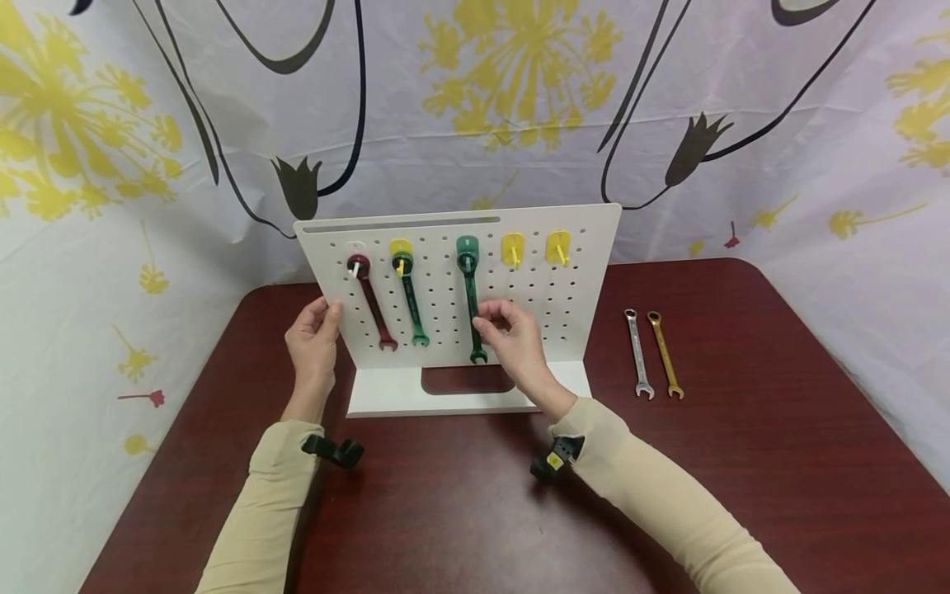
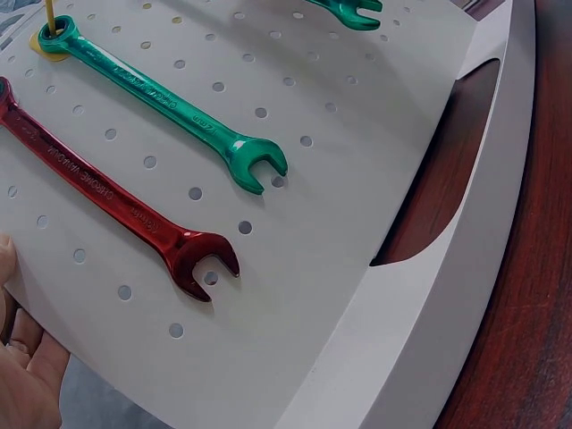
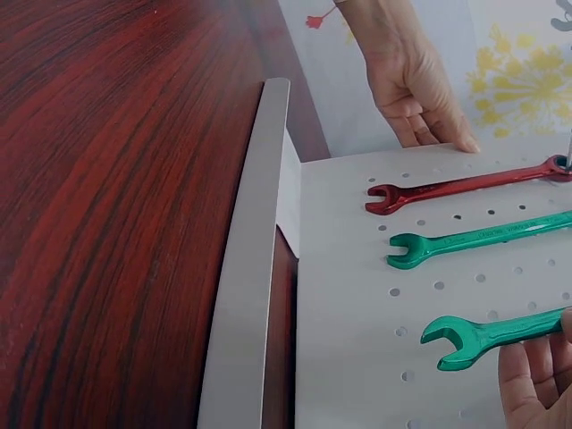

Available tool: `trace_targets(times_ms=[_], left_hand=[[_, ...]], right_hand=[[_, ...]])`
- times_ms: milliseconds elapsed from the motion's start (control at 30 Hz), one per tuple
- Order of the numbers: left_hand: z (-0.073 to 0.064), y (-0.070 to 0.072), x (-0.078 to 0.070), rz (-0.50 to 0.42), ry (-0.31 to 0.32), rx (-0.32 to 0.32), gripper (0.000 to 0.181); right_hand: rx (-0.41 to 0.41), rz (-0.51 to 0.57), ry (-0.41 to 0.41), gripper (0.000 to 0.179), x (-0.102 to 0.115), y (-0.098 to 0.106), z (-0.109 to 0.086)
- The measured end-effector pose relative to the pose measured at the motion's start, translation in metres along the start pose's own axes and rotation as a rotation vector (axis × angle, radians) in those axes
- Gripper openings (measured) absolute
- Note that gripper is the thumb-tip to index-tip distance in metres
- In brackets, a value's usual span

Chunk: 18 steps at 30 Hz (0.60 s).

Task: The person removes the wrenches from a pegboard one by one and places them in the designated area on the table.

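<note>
- Right hand (image 1: 517, 340) pinches the green wrench (image 1: 471, 299) at the middle hook (image 1: 467, 244) of the board (image 1: 441, 301).
- Left hand (image 1: 312, 340) pinches the board's left edge.
- Red wrench (image 1: 377, 310) and second green wrench (image 1: 412, 307) hang on its left half.
- Silver wrench (image 1: 638, 355) and gold wrench (image 1: 665, 355) lie right of the board.

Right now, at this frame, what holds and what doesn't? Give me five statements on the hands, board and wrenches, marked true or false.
1. The right hand pinches the rightmost green metal wrench. True.
2. The left hand grips the white perforated board by its edge. True.
3. The red metal wrench hangs rightmost on the board. False: it hangs leftmost.
4. The two rightmost yellow plastic hooks bear no wrench. True.
5. The silver metal wrench and the gold metal wrench hang on the board. False: both lie on the reddish-brown table, right of the board.
</note>
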<state>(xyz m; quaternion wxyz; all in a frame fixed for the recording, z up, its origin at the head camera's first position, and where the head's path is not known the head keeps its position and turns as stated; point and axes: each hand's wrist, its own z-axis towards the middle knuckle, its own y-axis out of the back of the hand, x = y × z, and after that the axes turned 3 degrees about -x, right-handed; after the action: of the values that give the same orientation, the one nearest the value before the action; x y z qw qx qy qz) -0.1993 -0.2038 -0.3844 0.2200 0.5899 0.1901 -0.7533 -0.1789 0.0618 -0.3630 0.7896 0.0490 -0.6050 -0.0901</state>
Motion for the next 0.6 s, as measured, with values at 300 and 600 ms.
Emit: trace_targets(times_ms=[300, 600], left_hand=[[0.0, 0.001, 0.001, -0.009, 0.008, 0.002, 0.026], [0.0, 0.001, 0.0, 0.005, 0.011, 0.012, 0.025]], right_hand=[[0.028, 0.046, -0.02, 0.015, 0.002, 0.003, -0.002], [0.058, 0.034, -0.032, 0.015, 0.022, 0.01, -0.009]])
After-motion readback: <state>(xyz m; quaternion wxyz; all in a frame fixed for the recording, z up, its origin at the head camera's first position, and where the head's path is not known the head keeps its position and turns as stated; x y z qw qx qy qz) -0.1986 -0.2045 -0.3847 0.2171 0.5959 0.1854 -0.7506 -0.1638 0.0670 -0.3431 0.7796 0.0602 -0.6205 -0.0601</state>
